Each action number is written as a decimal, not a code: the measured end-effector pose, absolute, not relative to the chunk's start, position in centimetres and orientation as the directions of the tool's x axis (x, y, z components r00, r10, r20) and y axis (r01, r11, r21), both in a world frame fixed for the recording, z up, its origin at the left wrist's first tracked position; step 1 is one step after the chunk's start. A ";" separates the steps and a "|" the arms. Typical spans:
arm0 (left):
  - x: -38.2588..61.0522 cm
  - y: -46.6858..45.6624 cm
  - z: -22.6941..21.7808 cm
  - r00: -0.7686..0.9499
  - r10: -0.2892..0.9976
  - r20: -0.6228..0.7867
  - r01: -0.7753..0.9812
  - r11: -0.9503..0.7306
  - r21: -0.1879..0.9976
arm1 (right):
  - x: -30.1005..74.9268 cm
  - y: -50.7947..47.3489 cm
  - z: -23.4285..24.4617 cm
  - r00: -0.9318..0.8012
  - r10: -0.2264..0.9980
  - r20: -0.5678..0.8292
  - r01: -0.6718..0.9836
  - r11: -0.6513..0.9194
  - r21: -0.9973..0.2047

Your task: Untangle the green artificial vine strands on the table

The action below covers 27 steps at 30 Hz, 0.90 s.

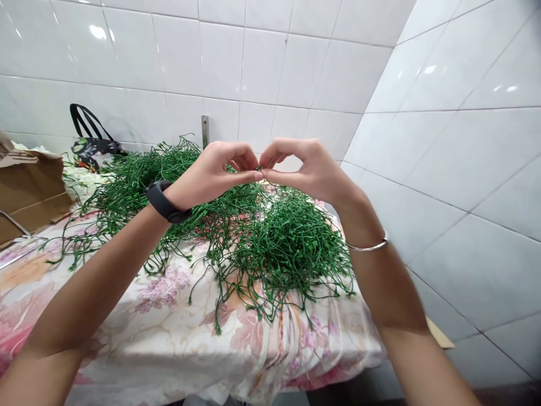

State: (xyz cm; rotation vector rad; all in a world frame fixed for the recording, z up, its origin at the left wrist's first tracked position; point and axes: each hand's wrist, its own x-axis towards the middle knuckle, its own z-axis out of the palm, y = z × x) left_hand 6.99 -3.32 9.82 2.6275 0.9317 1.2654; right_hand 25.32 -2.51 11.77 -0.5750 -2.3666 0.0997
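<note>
My left hand (224, 169) and my right hand (306, 166) meet fingertip to fingertip above the table, both closed in a pinch. Between the tips shows a tiny green stem piece (260, 168); most of it is hidden by the fingers. Below my right hand lies a heap of thin green artificial stems (300, 242), tangled together, with small leafy ends. A larger pile of the same stems (139, 175) spreads behind and under my left hand.
A floral cloth (169, 332) covers the table. At the left stand an opened cardboard box (31, 192) and, farther back, a dark floral bag (95, 149) with black handles. White tiled walls close off the back and right. A metal strip (205, 131) rises behind the pile.
</note>
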 end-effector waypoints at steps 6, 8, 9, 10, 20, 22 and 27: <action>6.8 -3.2 9.8 0.452 0.497 0.741 0.565 -0.802 0.194 | 25.1 -1.9 11.4 -0.646 0.412 0.643 0.373 0.905 -0.204; 6.9 -3.0 9.6 0.435 0.469 0.768 0.624 -0.772 0.118 | 24.9 -1.7 11.2 -0.643 0.409 0.647 0.369 0.906 -0.207; 6.9 -2.9 9.5 0.427 0.454 0.782 0.653 -0.753 0.080 | 24.8 -1.6 11.0 -0.641 0.411 0.649 0.371 0.905 -0.207; 7.0 -2.7 9.4 0.419 0.439 0.795 0.678 -0.733 0.047 | 24.7 -1.6 10.9 -0.638 0.413 0.650 0.377 0.903 -0.205; 6.3 -3.0 9.8 0.485 0.532 0.694 0.693 -0.718 0.066 | 24.0 -1.0 10.2 -0.647 0.471 0.600 0.395 0.880 -0.265; 6.4 -3.2 9.8 0.481 0.541 0.690 0.708 -0.703 0.057 | 23.9 -0.7 10.1 -0.650 0.479 0.590 0.345 0.878 -0.333; 6.9 -3.0 9.5 0.459 0.524 0.718 0.704 -0.707 0.066 | 23.7 -0.2 10.0 -0.617 0.533 0.579 0.240 0.828 -0.507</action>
